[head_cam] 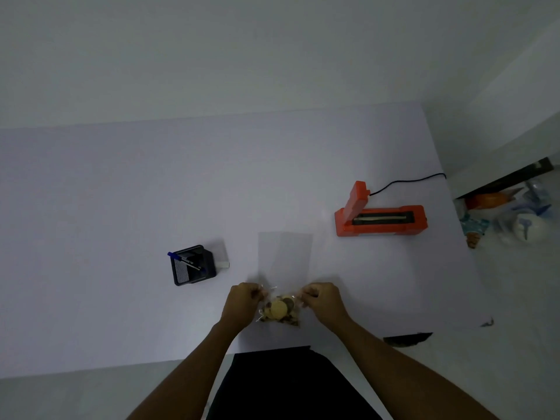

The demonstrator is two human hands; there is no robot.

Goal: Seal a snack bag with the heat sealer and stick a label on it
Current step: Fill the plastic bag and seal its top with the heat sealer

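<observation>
A small clear snack bag (280, 310) full of round biscuits lies near the table's front edge. My left hand (242, 301) pinches its upper left corner and my right hand (321, 300) pinches its upper right corner. An orange heat sealer (381, 221) stands to the back right with its lid raised and its sealing strip showing; a black cord runs off behind it. A flat, empty clear bag (285, 253) lies just beyond my hands. A small white block (222, 257), perhaps labels, sits beside a black pen holder.
A black mesh pen holder (192, 265) with a blue pen stands at the left. The white table (121, 207) ends at the right near cluttered items on the floor (509, 213). A wall rises behind the table.
</observation>
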